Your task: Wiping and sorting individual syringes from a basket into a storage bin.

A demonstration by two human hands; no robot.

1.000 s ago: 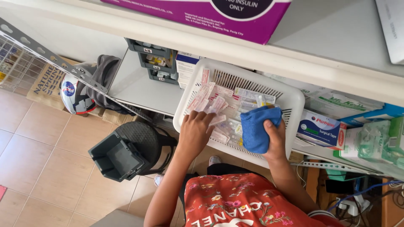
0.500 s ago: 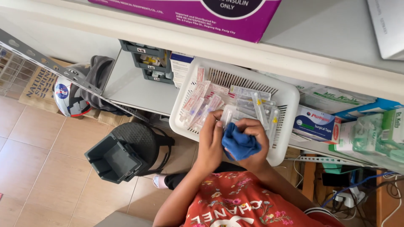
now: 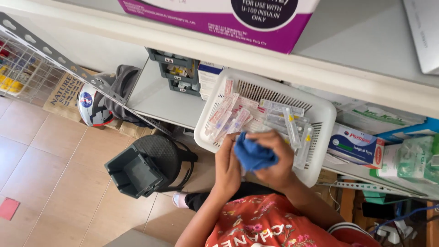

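Both hands bunch a blue cloth [image 3: 253, 155] over the white basket's [image 3: 320, 114] near edge: left hand [image 3: 228, 167] cups it, right hand [image 3: 276, 160] fingers curl tight, keeping it compact above packaged syringes [image 3: 228, 119].

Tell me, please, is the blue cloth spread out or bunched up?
Bunched up: the blue cloth sits crumpled between the left hand and right hand.

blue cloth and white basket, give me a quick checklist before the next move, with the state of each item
1. Blue cloth held by both hands: ok, left hand and right hand close on it.
2. White basket resting on the shelf: ok, though its near edge overhangs.
3. Wrapped syringes inside the basket: ok, none over the rim.
4. Cloth clean or damp: cannot tell.
5. Floor below: not ok, a grey bin sits there.
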